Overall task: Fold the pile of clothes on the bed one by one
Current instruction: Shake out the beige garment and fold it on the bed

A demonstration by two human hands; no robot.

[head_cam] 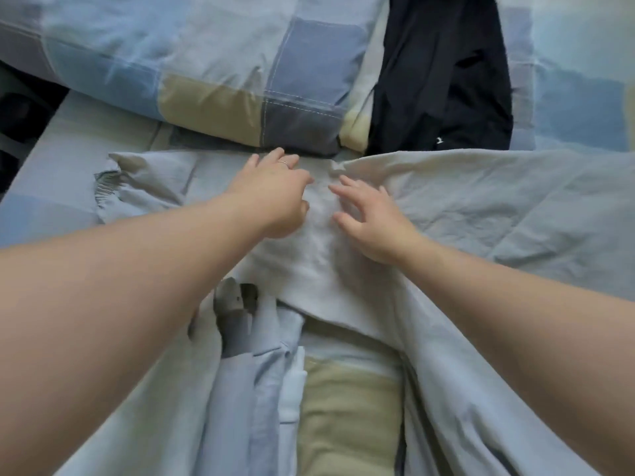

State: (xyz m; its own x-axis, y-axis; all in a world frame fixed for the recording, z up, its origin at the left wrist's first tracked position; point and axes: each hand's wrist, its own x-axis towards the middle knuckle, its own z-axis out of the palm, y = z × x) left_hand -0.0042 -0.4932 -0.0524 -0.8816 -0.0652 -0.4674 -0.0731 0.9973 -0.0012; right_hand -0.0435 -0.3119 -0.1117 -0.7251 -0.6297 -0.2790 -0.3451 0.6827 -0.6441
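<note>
A pale blue-grey garment (481, 207) lies spread across the bed in front of me, with a ribbed cuff (106, 187) showing at its left end. My left hand (275, 197) rests flat on the cloth near its top middle, fingers stretched forward. My right hand (371, 221) lies beside it on the same cloth, fingers spread and slightly bent. Neither hand grips anything. A dark navy garment (443, 73) lies crumpled further back on the bed.
A patchwork pillow (192, 63) in blue, grey and tan sits at the back left. Light blue folded clothes (261, 389) and a grey piece (233, 324) lie near me. The checked bedsheet (347, 407) shows below. The bed's left edge drops to a dark floor (20, 115).
</note>
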